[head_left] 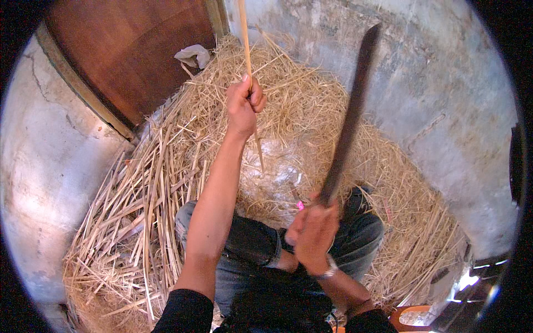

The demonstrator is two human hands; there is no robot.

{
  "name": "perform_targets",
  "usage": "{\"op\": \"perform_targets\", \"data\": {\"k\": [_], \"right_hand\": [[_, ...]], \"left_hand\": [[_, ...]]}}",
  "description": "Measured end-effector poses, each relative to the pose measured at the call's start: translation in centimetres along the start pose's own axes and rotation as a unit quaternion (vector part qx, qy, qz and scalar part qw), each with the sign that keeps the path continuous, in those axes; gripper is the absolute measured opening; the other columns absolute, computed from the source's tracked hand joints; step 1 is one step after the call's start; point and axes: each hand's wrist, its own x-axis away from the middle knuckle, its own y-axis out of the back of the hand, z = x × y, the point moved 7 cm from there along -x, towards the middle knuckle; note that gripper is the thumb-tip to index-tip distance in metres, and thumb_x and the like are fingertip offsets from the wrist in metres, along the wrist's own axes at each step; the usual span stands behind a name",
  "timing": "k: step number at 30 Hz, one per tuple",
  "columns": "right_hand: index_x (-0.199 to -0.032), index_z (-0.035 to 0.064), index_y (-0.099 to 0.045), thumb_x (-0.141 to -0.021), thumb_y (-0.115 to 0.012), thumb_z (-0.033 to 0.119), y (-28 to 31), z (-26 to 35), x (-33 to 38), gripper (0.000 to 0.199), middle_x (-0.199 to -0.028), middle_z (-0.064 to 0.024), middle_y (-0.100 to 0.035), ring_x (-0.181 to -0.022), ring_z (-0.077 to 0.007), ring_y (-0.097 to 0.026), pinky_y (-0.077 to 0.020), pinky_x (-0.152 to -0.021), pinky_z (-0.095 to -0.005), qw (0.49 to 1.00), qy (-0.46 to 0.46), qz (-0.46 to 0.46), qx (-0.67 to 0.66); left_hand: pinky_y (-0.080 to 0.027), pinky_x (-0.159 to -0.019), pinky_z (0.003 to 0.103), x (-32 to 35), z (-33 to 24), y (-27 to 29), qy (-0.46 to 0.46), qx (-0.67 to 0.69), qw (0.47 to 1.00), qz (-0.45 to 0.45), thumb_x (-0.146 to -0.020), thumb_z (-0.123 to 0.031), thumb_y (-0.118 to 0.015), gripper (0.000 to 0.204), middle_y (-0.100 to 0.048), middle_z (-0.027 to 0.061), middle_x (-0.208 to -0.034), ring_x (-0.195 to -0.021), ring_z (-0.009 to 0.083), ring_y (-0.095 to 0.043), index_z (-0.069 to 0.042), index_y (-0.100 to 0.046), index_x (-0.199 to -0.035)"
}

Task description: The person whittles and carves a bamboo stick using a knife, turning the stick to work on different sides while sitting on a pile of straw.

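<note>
Strip (245, 39) through left grip (244, 105), seemingly upright.

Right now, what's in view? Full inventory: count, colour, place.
long blade: 1, dark, in right hand
thin stick: 1, tan, in left hand
shavings: uncountable, straw-coloured, across floor
long strips: many, tan, left
panel: 1, reddish-brown, upper left
crumpled piece: 1, whitish, by panel
wall: count unclear, stained grey-white, both sides
small item: 1, pink, near right hand
orange object: 1, orange, lower right
dark object: 1, black, right edge
wristband: 1, silvery, right wrist
legs: 2, dark jeans, bottom centre
hands: 2, bare, centre
</note>
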Motion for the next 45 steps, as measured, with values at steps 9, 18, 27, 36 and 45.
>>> {"op": "perform_targets", "data": {"k": [9,18,27,36,45], "right_hand": [[-0.110,0.0077,-0.055,-0.102,-0.052,0.044,0.0,-6.9,1.4,0.037,-0.062,0.0016,-0.043,-0.043,-0.0074,-0.041,-0.0363,-0.038,-0.0244,0.914,-0.390,0.088,-0.072],[-0.122,0.0059,-0.050,-0.106,-0.044,0.035,0.9,-13.0,0.5,0.034,-0.066,0.0006,-0.051,-0.051,-0.0094,-0.050,-0.0407,-0.040,-0.0274,0.929,0.229,0.068,0.282],[-0.121,0.0055,-0.051,-0.100,-0.058,0.042,-0.8,-11.2,-1.6,0.043,-0.071,-0.0035,-0.057,-0.051,-0.0115,-0.052,-0.0425,-0.040,-0.0289,0.949,-0.264,0.143,0.093],[-0.115,0.0046,-0.052,-0.100,-0.056,0.029,3.2,-17.1,1.4,0.029,-0.075,-0.0167,-0.060,-0.061,-0.0280,-0.060,-0.0484,-0.059,-0.0442,0.926,-0.094,0.215,0.294],[-0.114,-0.0021,-0.050,-0.101,-0.055,0.037,1.1,-9.5,1.4,0.041,-0.064,-0.0069,-0.055,-0.049,-0.0187,-0.056,-0.0445,-0.045,-0.0359,0.969,-0.133,0.166,0.122]], "left_hand": [[-0.019,-0.044,0.026,-0.1,-0.2,1.2,-0.027,-0.023,0.999,0.031,-0.103,-0.038,-0.043,0.049,-0.034,-0.0022,-0.056,-0.047,0.0082,-0.025,-0.010,-0.040,-0.063],[-0.020,-0.044,0.027,-1.3,0.1,0.3,-0.059,-0.047,0.997,-0.004,-0.103,-0.042,-0.045,0.043,-0.033,-0.0024,-0.059,-0.048,0.0094,-0.024,-0.013,-0.041,-0.072],[-0.021,-0.043,0.028,-0.7,-3.6,6.0,-0.132,-0.063,0.977,-0.152,-0.101,-0.044,-0.049,0.046,-0.035,-0.0017,-0.057,-0.046,0.0103,-0.027,-0.014,-0.040,-0.068],[-0.021,-0.043,0.027,-1.6,-3.3,5.8,-0.147,-0.073,0.971,-0.172,-0.103,-0.039,-0.050,0.051,-0.036,0.0001,-0.056,-0.045,0.0098,-0.029,-0.009,-0.040,-0.062],[-0.023,-0.043,0.027,-1.6,-2.2,3.8,-0.139,-0.130,0.967,-0.171,-0.103,-0.038,-0.051,0.053,-0.035,-0.0009,-0.053,-0.045,0.0094,-0.030,-0.009,-0.040,-0.059]]}}
